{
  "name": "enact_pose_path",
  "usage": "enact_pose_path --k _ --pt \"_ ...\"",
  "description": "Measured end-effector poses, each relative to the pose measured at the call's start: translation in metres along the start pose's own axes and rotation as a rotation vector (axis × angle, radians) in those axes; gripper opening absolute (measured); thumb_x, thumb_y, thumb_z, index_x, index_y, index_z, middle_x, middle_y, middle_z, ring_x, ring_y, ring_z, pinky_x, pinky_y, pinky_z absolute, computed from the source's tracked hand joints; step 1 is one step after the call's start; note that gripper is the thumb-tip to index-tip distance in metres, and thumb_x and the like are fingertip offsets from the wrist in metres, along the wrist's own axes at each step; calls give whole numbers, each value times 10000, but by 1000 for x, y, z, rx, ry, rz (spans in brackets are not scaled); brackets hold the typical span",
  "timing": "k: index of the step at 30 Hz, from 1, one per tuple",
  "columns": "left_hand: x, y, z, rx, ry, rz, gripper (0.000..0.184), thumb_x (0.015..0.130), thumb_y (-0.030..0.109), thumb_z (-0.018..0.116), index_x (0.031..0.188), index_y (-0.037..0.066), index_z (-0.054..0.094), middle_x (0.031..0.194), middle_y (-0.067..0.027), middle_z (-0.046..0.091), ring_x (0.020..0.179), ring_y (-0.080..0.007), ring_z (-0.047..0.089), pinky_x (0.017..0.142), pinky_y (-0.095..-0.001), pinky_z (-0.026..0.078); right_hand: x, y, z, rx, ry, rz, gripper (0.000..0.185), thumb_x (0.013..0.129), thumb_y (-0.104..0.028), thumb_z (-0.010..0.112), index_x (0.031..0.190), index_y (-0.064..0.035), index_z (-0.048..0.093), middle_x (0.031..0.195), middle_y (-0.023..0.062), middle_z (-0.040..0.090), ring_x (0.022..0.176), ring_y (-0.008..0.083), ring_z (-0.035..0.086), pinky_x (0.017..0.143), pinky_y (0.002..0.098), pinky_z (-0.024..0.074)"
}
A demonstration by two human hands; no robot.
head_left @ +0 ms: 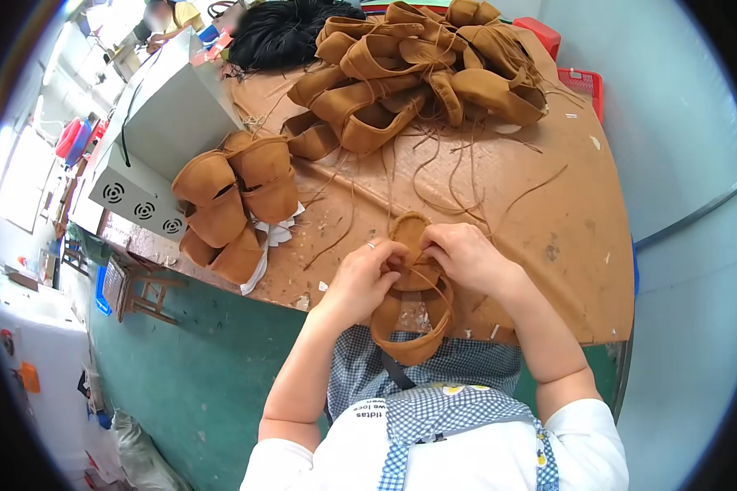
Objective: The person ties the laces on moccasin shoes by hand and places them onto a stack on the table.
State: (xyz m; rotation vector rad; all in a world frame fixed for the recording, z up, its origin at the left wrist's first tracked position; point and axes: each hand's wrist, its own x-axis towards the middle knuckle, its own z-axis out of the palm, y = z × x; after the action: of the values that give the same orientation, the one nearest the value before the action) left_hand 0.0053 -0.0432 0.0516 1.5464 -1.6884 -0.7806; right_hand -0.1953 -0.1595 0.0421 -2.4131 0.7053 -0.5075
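Note:
A brown suede-like shoe upper [415, 350] lies at the table's front edge, its rounded heel end hanging over toward my lap and its tongue pointing away from me. My left hand [359, 280], with a ring on one finger, is closed in a pinch at the upper's left side. From the other side my right hand [465, 255] pinches close to the tongue, a few centimetres from the left fingertips. A thin brown lace [424, 277] runs between the hands over the upper's opening. The fingers partly hide where they grip it.
A big heap of brown shoe uppers [377, 106] with trailing laces covers the table's far side. Stacked uppers [246, 192] stand at left beside a grey vented box [151, 123]. Behind are a black bundle [282, 33] and a red basket [583, 82]. Another person [176, 16] sits far left.

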Motion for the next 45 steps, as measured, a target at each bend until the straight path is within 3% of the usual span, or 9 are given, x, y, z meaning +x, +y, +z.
enact_pose_path --k 6,15,18,21,27,30,33,36,45 --pt "-6 -15 -1 -205 49 -48 344 898 -91 627 1216 29 677 1108 -135 711 1024 -249 716 891 -368 572 1 -4 -4 39 -33 47 90 931 -69 653 985 2 661 932 188 717 905 393 695 791 467 556" --pt "4 -12 16 241 25 215 105 885 66 735 988 48 734 956 -100 664 923 -308 666 804 -393 556 2 -3 -4 45 -34 46 98 930 -83 663 977 2 652 905 199 712 874 388 695 775 459 554" --pt "10 -7 25 320 70 169 114 861 126 766 891 36 702 898 -108 645 861 -314 662 764 -414 546 1 -11 -7 3 -2 68 95 883 -76 664 955 -14 661 911 178 699 906 374 692 789 462 557" --pt "14 -10 35 332 153 50 183 842 170 785 846 23 676 864 -123 640 810 -324 663 733 -419 540 -2 -25 -9 -332 91 -119 114 823 -67 678 929 -28 668 907 140 662 911 322 681 780 418 571" --pt "14 -10 32 138 192 -86 122 874 103 722 871 -14 688 853 -146 636 751 -329 652 705 -430 538 -19 -27 12 -344 -13 -168 109 795 -44 667 902 -25 671 925 117 621 935 297 647 780 391 569" --pt "11 -16 26 10 169 -66 97 877 62 706 939 -10 726 841 -133 624 719 -282 641 683 -394 527 -19 -13 27 -253 102 -120 80 812 -43 675 891 -31 671 894 120 624 908 310 653 764 405 563" --pt "9 -22 21 -3 132 -66 122 876 27 736 995 13 758 828 -73 624 660 -169 586 631 -320 491 -17 -14 34 -159 189 -84 48 839 -57 686 878 -43 661 862 120 637 878 321 662 755 422 557" --pt "8 -24 21 -5 144 -86 131 860 20 755 990 31 769 833 -59 629 665 -149 579 627 -305 488 -14 -17 39 -94 234 -39 52 860 -79 694 868 -52 650 852 116 656 864 324 670 746 434 552" --pt "7 -25 24 1 174 -26 141 844 1 752 983 23 757 837 -66 628 675 -161 603 632 -307 501 -15 -24 41 -126 257 24 122 877 -98 684 990 -55 671 915 139 678 874 337 685 724 456 553"
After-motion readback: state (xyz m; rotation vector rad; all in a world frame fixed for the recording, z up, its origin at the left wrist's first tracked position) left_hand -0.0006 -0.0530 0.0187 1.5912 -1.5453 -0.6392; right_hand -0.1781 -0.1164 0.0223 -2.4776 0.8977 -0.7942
